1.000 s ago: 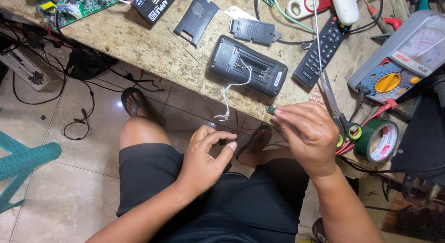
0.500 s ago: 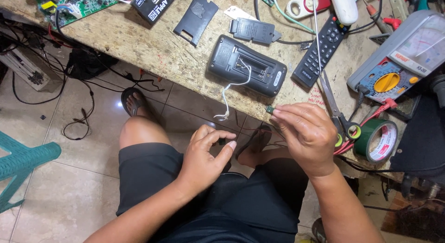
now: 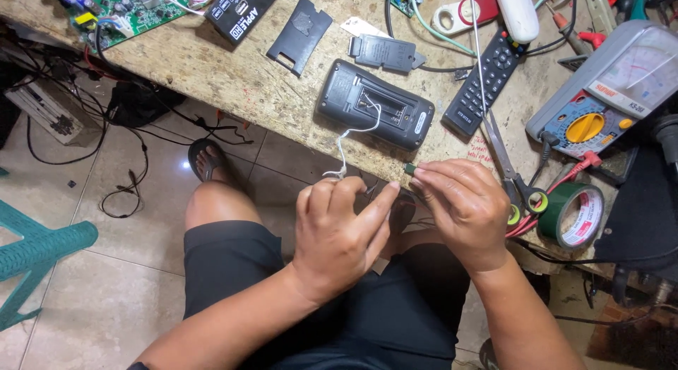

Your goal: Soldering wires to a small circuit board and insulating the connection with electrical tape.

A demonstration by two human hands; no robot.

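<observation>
Head view: looking straight down at 2 hands working just off the edge of a messy bench (image 3: 212,80)
Left hand (image 3: 337,236): curled narrow, fingertips pinched at the loose end of 1 thin white wire (image 3: 344,147), can't really tell how firm the grip is
Right hand (image 3: 459,204): closed around 1 small dark green piece (image 3: 409,169) that sticks out from its fingertips, just right of the left hand, nearly touching it
White wire: runs up from the left hand into the open back of 1 black handheld device (image 3: 374,105), which lies face down right above both hands
Loose covers: 2 black ones, a flat one (image 3: 299,34) up and left of the device, a ribbed one (image 3: 385,52) just above it
Remotes: 1 black remote (image 3: 484,87), up from the right hand
Scissors: 1 pair (image 3: 508,172), touching distance right of the right hand
Tape: 1 green roll (image 3: 572,215), right of the scissors
Meter: 1 grey analog multimeter (image 3: 614,80), far right
Circuit boards: 1 green one (image 3: 120,10) far up left
Under the bench: 1 sandalled foot (image 3: 208,162), black shorts (image 3: 233,257)
</observation>
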